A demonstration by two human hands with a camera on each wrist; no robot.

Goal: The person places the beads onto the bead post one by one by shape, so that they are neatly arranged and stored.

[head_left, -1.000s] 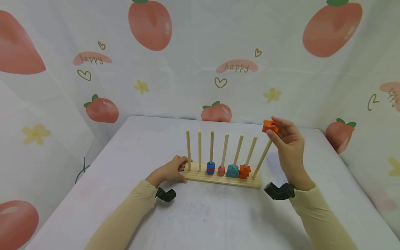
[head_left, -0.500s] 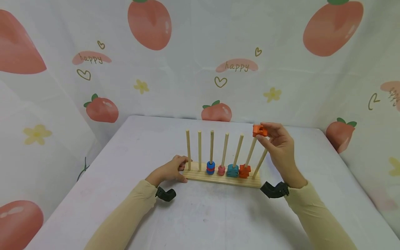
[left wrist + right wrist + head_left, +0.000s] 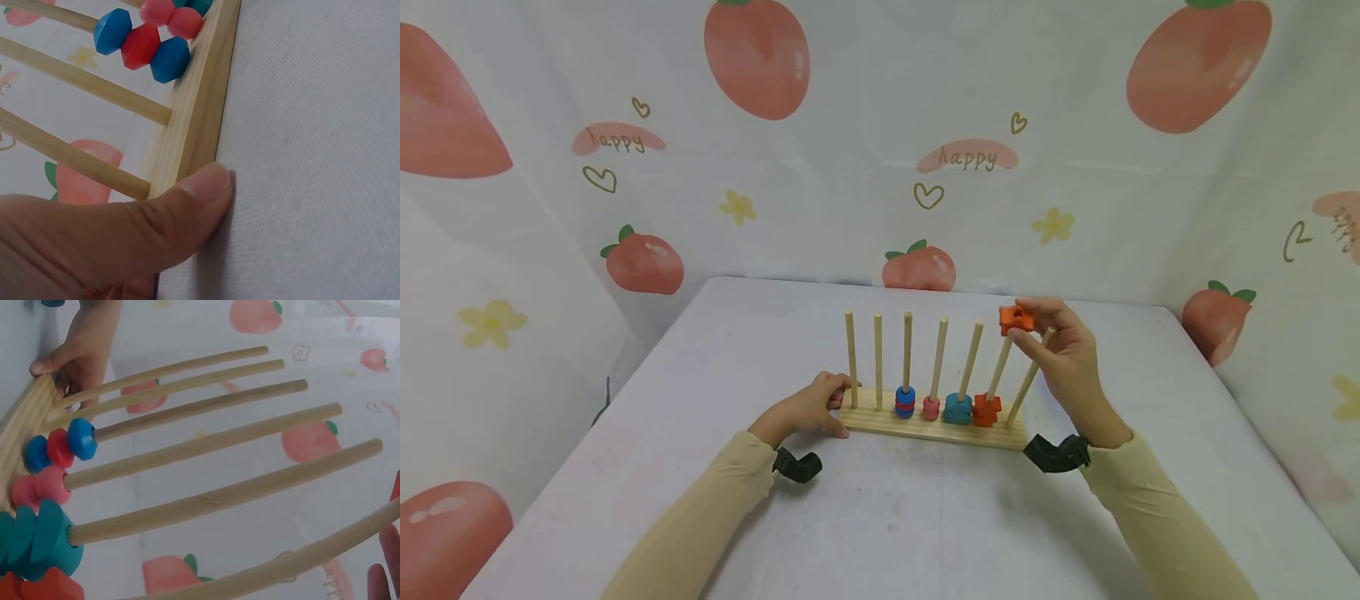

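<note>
A wooden peg rack [image 3: 925,431] with several upright pegs lies across the table. My left hand [image 3: 805,408] grips its left end, thumb [image 3: 144,228] on the front side. Up at the right, my right hand [image 3: 1070,358] pinches an orange-red notched bead [image 3: 1016,320] at the top of the second peg from the right. Whether the peg has entered its hole I cannot tell. Lower on that peg sit orange-red beads [image 3: 987,411]. Leftward come teal beads [image 3: 958,409], pink beads [image 3: 931,408] and a blue-red-blue stack [image 3: 905,402].
Two bare pegs [image 3: 879,362] stand at the rack's left end, and one bare peg [image 3: 1028,379] leans at the right, close to my right hand. A white table [image 3: 880,517] lies beneath. Behind hangs a fruit-patterned cloth [image 3: 835,183].
My right hand has moved left and slightly down with the orange-red bead, from above the rightmost peg to the second peg's top. The left hand has stayed on the rack.
</note>
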